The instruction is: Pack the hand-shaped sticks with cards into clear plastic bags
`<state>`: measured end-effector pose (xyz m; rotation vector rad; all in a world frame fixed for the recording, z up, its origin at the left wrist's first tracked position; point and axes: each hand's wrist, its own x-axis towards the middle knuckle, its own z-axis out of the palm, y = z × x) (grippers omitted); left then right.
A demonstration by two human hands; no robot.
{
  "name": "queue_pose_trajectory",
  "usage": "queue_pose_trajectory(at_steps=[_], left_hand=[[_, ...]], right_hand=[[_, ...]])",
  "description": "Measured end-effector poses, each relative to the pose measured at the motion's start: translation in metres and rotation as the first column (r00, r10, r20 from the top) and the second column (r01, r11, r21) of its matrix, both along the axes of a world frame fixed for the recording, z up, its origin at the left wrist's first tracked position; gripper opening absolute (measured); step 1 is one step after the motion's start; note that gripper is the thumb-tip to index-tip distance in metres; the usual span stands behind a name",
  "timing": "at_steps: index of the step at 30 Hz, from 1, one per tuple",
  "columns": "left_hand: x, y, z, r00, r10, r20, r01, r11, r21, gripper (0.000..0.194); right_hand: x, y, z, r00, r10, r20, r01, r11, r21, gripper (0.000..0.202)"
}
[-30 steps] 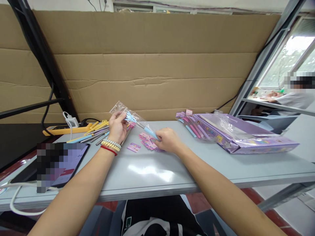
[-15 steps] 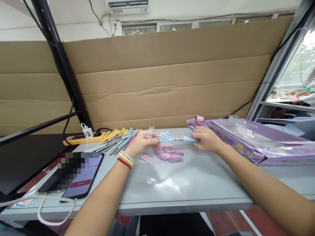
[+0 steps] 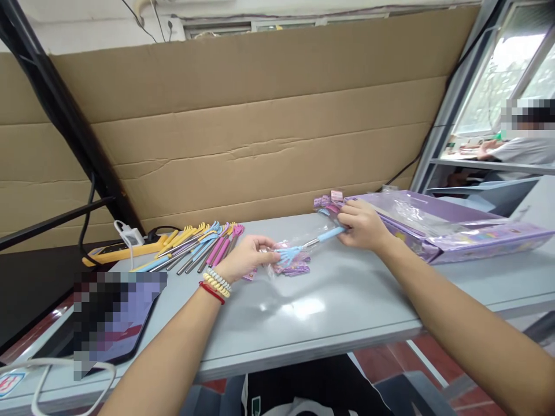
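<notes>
A light-blue back scratcher (image 3: 330,234) with a metal shaft and a claw-shaped head lies slanted between my hands, and clear plastic film shows around it. Around its handle end the fingers of my right hand (image 3: 363,224) are closed. My left hand (image 3: 249,257) pinches the clear plastic bag (image 3: 272,267) beside the claw head. Below the claw, small pink-purple printed cards (image 3: 297,268) lie in a loose pile on the grey table (image 3: 260,329). More back scratchers (image 3: 203,245) in yellow, blue, purple and pink are heaped left of my left hand.
A purple box (image 3: 451,231) covered in clear plastic stands at the right, with more small cards (image 3: 327,199) at its left corner. Phones (image 3: 125,323), a white cable and a yellow power strip (image 3: 125,252) are at the left. Cardboard (image 3: 277,115) walls the back.
The view has turned and tilted down. The back scratcher now slants, its handle end higher than the claw. Both hands keep their hold.
</notes>
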<state>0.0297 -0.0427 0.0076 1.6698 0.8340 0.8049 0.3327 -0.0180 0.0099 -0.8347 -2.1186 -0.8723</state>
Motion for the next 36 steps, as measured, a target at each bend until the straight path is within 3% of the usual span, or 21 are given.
queue_pose_trajectory(at_steps=[4, 11, 17, 20, 22, 25, 28, 30, 32, 34, 36], left_hand=[[0.002, -0.007, 0.003, 0.992, -0.128, 0.019, 0.128, 0.992, -0.011, 0.03], [0.004, -0.007, 0.005, 0.988, -0.139, 0.068, 0.139, 0.99, -0.002, 0.028], [0.0, -0.003, 0.002, 0.994, -0.095, 0.049, 0.095, 0.995, 0.007, 0.025], [-0.004, 0.007, -0.002, 0.991, 0.015, 0.132, -0.016, 1.0, 0.008, 0.026], [-0.007, 0.014, -0.003, 0.954, 0.151, 0.26, -0.155, 0.988, -0.004, 0.03], [-0.009, 0.023, -0.005, 0.842, 0.367, 0.396, -0.373, 0.926, -0.067, 0.043], [-0.012, 0.031, -0.006, 0.792, 0.491, 0.363, -0.496, 0.864, -0.087, 0.043], [-0.015, 0.036, -0.008, 0.751, 0.575, 0.325, -0.591, 0.805, -0.057, 0.04], [-0.019, 0.04, -0.01, 0.696, 0.652, 0.302, -0.682, 0.731, -0.007, 0.037], [-0.023, 0.043, -0.011, 0.672, 0.689, 0.271, -0.729, 0.68, 0.08, 0.034], [-0.026, 0.043, -0.011, 0.669, 0.714, 0.207, -0.742, 0.633, 0.22, 0.03]], right_hand=[[0.0, -0.002, 0.001, 0.998, -0.033, -0.06, 0.031, 0.999, -0.039, 0.024], [-0.005, -0.01, 0.006, 0.98, -0.164, -0.115, 0.139, 0.97, -0.2, 0.024], [-0.006, -0.01, 0.001, 0.984, -0.145, -0.102, 0.122, 0.972, -0.199, 0.025], [-0.013, -0.011, -0.005, 0.994, -0.099, -0.04, 0.083, 0.955, -0.286, 0.022], [-0.023, -0.016, -0.009, 0.999, -0.047, 0.003, 0.045, 0.924, -0.38, 0.018], [-0.041, -0.024, -0.014, 0.997, 0.058, 0.054, -0.019, 0.837, -0.547, 0.014], [-0.053, -0.028, -0.017, 0.991, 0.122, 0.046, -0.059, 0.739, -0.671, 0.014], [-0.051, -0.025, -0.017, 0.999, 0.048, 0.014, -0.025, 0.735, -0.678, 0.017], [-0.04, -0.018, -0.014, 0.989, -0.143, -0.034, 0.088, 0.76, -0.644, 0.019], [-0.023, -0.011, -0.009, 0.921, -0.38, -0.084, 0.252, 0.747, -0.615, 0.017], [-0.004, -0.005, -0.006, 0.811, -0.574, -0.113, 0.396, 0.681, -0.616, 0.013]])
